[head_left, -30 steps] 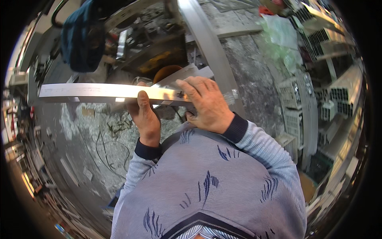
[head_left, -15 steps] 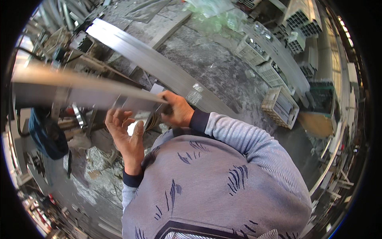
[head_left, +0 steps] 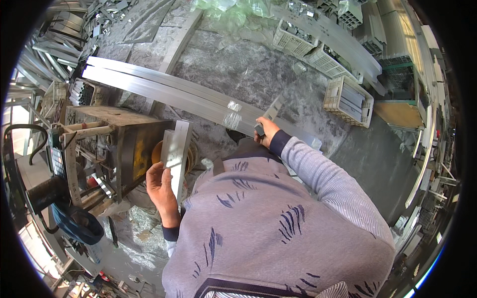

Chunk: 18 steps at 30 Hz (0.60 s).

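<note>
My right hand (head_left: 268, 132) is closed round the near end of a short aluminium bar (head_left: 274, 108). Slots or holes show along the bar, which points away from me over the long profiles; its near end looks dark. On the left, the fingers and thumb of my left hand (head_left: 161, 188) pinch the lower edge of a short, pale aluminium piece (head_left: 169, 149). That piece overlaps a longer upright aluminium profile (head_left: 183, 144) beside it. A bundle of long aluminium profiles (head_left: 164, 89), bound with clear wrap (head_left: 232, 115), lies across in front of me.
Left of me stands a worn metal-framed work stand (head_left: 119, 144) with a dark blue bundle (head_left: 77, 223) near it. White plastic crates (head_left: 349, 102) hold metal parts at the right. Green plastic film (head_left: 218, 6) lies at the back, and scrap offcuts (head_left: 107, 17) at the far left.
A blurred bar that reached left in front of me has swung away. My right hand has moved right with a bar; my left hand has gone from spread fingers to pinching a piece.
</note>
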Motion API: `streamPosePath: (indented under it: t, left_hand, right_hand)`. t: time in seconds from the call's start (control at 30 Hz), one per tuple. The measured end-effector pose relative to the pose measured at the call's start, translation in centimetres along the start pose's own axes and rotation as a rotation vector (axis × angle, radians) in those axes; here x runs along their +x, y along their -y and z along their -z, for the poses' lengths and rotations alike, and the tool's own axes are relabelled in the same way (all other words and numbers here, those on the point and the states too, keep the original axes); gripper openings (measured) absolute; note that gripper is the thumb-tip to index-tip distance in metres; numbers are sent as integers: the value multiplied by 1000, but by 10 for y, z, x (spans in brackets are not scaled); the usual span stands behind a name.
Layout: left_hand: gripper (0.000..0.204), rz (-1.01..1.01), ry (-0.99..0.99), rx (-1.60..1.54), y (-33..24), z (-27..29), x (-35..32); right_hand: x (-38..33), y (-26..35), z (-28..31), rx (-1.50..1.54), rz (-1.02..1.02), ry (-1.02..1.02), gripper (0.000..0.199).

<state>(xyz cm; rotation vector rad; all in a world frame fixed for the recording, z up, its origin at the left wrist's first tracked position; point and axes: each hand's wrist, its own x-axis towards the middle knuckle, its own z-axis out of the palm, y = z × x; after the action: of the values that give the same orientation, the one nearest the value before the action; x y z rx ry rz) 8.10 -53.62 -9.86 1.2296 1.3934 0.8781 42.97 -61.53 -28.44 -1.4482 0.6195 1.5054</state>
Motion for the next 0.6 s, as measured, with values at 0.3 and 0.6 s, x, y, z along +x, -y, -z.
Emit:
streamPosePath:
  t: [0.3,0.6]
  left_hand:
    - [40,287,449,125,24,-56,22]
    - [58,453,660,-396,31,-116,30]
  right_hand:
    - [-84,-28,-40,-505,259,305,31]
    - [-141,-68,-72,-794,537,576,54]
